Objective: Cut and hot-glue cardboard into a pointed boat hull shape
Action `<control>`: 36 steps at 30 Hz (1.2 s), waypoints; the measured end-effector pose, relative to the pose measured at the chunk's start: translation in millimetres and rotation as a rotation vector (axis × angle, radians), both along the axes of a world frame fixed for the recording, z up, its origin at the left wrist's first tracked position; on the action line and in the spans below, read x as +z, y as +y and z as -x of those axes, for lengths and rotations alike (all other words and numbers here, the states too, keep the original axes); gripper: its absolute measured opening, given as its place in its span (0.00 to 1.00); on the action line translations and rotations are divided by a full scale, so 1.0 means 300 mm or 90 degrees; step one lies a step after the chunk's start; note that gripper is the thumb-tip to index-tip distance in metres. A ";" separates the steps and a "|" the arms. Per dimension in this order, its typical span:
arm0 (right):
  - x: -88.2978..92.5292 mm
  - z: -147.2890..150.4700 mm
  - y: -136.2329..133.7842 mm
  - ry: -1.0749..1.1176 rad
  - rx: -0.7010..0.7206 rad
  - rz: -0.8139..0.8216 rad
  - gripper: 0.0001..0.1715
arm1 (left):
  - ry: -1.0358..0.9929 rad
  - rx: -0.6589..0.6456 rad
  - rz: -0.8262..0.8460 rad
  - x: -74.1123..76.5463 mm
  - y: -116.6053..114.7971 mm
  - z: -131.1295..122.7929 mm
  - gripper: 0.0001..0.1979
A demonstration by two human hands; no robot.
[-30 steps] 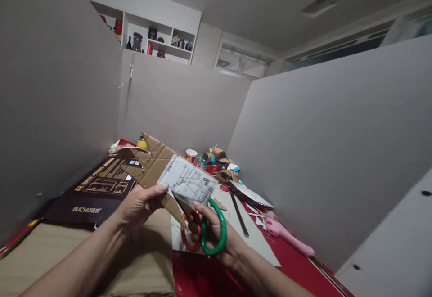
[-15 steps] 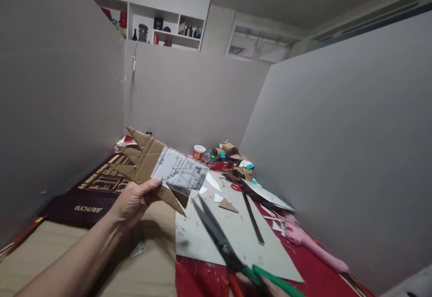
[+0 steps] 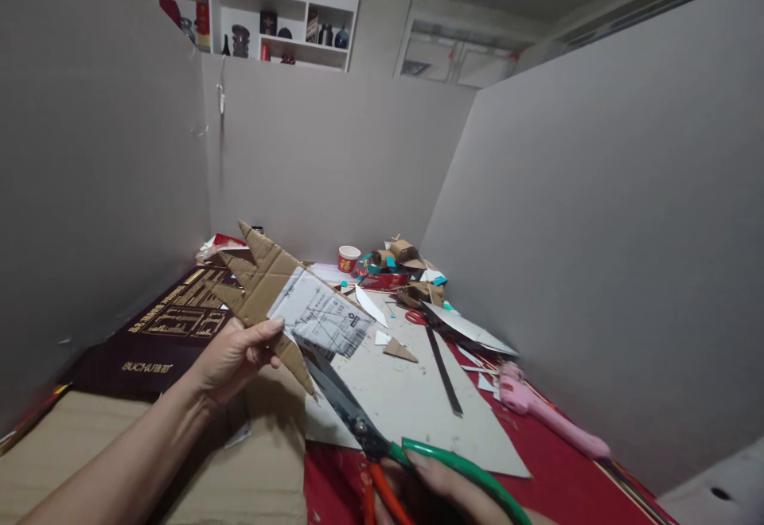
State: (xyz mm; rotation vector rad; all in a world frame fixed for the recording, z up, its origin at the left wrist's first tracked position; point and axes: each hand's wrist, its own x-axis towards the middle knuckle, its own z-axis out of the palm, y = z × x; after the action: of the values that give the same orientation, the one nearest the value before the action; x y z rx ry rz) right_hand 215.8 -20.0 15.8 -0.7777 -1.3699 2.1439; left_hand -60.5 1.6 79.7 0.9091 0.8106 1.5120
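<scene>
My left hand [image 3: 230, 356] pinches a jagged brown cardboard cutout [image 3: 261, 278] that bears a white printed label [image 3: 322, 320], holding it up above the table. My right hand [image 3: 438, 491], low at the frame's bottom edge, grips scissors [image 3: 382, 445] with one red and one green handle. The blades are spread and their tips reach under the lower edge of the cardboard by the label. Most of my right hand is cut off by the frame.
A grey sheet [image 3: 411, 406] lies on the red table cover with a black ruler [image 3: 442, 367], cardboard scraps and a pink glue gun [image 3: 546, 412]. A dark maroon box [image 3: 158, 334] sits at left, a paper cup [image 3: 348, 258] and clutter at the back. Grey partition walls enclose the table.
The scissors were shut against the cardboard, pulled back to the right with blades spread, and now have returned so the tips meet the cardboard's lower edge. The left hand held steady.
</scene>
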 end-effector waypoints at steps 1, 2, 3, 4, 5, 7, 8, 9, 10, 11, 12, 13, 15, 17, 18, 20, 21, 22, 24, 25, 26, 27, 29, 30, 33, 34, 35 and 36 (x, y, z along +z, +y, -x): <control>0.008 0.001 0.006 -0.012 0.027 -0.016 0.33 | 0.006 -0.010 0.002 -0.001 -0.002 -0.003 0.24; 0.018 0.003 0.012 -0.027 0.059 -0.033 0.34 | 0.012 -0.020 0.003 -0.003 -0.003 -0.007 0.24; 0.029 0.008 0.018 -0.035 0.083 -0.049 0.36 | 0.015 -0.027 0.005 -0.006 -0.003 -0.009 0.23; 0.039 0.014 0.022 -0.037 0.103 -0.065 0.39 | 0.018 -0.032 0.005 -0.008 -0.004 -0.011 0.20; 0.047 0.021 0.026 -0.033 0.119 -0.078 0.42 | 0.021 -0.035 0.004 -0.010 -0.003 -0.013 0.17; 0.062 0.038 0.028 -0.019 0.148 -0.089 0.48 | 0.032 -0.036 0.003 -0.015 -0.002 -0.014 0.11; 0.068 0.046 0.028 -0.016 0.164 -0.086 0.50 | 0.039 -0.036 0.002 -0.018 -0.001 -0.014 0.11; 0.074 0.053 0.026 -0.017 0.177 -0.076 0.51 | 0.046 -0.038 0.000 -0.020 0.000 -0.014 0.11; 0.080 0.059 0.023 -0.022 0.182 -0.064 0.51 | 0.050 -0.040 -0.003 -0.023 0.002 -0.013 0.12; 0.085 0.064 0.021 -0.027 0.181 -0.054 0.51 | 0.052 -0.041 -0.007 -0.025 0.003 -0.014 0.13; 0.089 0.068 0.018 -0.034 0.174 -0.047 0.50 | 0.052 -0.040 -0.012 -0.028 0.005 -0.014 0.14; 0.090 0.072 0.016 -0.040 0.168 -0.045 0.50 | 0.051 -0.038 -0.018 -0.030 0.006 -0.015 0.15; 0.086 0.076 0.015 -0.047 0.156 -0.061 0.49 | 0.052 -0.033 -0.029 -0.035 0.008 -0.017 0.16; 0.074 0.078 0.017 -0.051 0.158 -0.101 0.48 | 0.052 -0.030 -0.034 -0.040 0.010 -0.019 0.15; 0.067 0.078 0.018 -0.055 0.164 -0.125 0.47 | 0.048 -0.028 -0.035 -0.042 0.011 -0.019 0.15; 0.054 0.074 0.021 -0.065 0.178 -0.171 0.46 | 0.041 -0.028 -0.032 -0.044 0.013 -0.016 0.15; 0.050 0.071 0.022 -0.072 0.189 -0.191 0.46 | 0.036 -0.031 -0.032 -0.045 0.014 -0.012 0.16; 0.048 0.069 0.021 -0.078 0.199 -0.208 0.46 | 0.033 -0.040 -0.032 -0.044 0.015 -0.007 0.16; 0.051 0.066 0.016 -0.097 0.211 -0.241 0.46 | 0.031 -0.070 -0.031 -0.040 0.017 0.004 0.18; 0.056 0.066 0.012 -0.114 0.204 -0.257 0.45 | 0.031 -0.085 -0.029 -0.036 0.017 0.010 0.18; 0.064 0.067 0.008 -0.134 0.188 -0.283 0.43 | 0.029 -0.093 -0.027 -0.032 0.017 0.015 0.19; 0.073 0.069 0.006 -0.158 0.165 -0.324 0.40 | 0.025 -0.094 -0.024 -0.028 0.017 0.019 0.18; 0.091 0.075 0.007 -0.219 0.103 -0.454 0.34 | 0.012 -0.080 -0.005 -0.023 0.018 0.023 0.16; 0.099 0.077 0.011 -0.261 0.069 -0.533 0.31 | 0.008 -0.071 0.016 -0.022 0.020 0.023 0.15; 0.107 0.074 0.042 -0.440 -0.026 -0.722 0.21 | 0.013 -0.065 0.081 -0.022 0.021 0.020 0.11; 0.104 0.070 0.057 -0.502 -0.053 -0.758 0.19 | 0.015 -0.072 0.097 -0.021 0.019 0.018 0.11; 0.099 0.063 0.072 -0.556 -0.076 -0.787 0.17 | 0.012 -0.084 0.108 -0.018 0.016 0.018 0.10; 0.091 0.056 0.087 -0.600 -0.095 -0.814 0.17 | 0.003 -0.100 0.113 -0.013 0.011 0.018 0.11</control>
State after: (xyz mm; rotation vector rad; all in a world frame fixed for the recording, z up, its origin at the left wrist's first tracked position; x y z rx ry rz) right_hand 199.1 6.0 43.2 -1.2096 -2.4994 0.3506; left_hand -65.8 4.9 75.9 0.8248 0.8422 1.2812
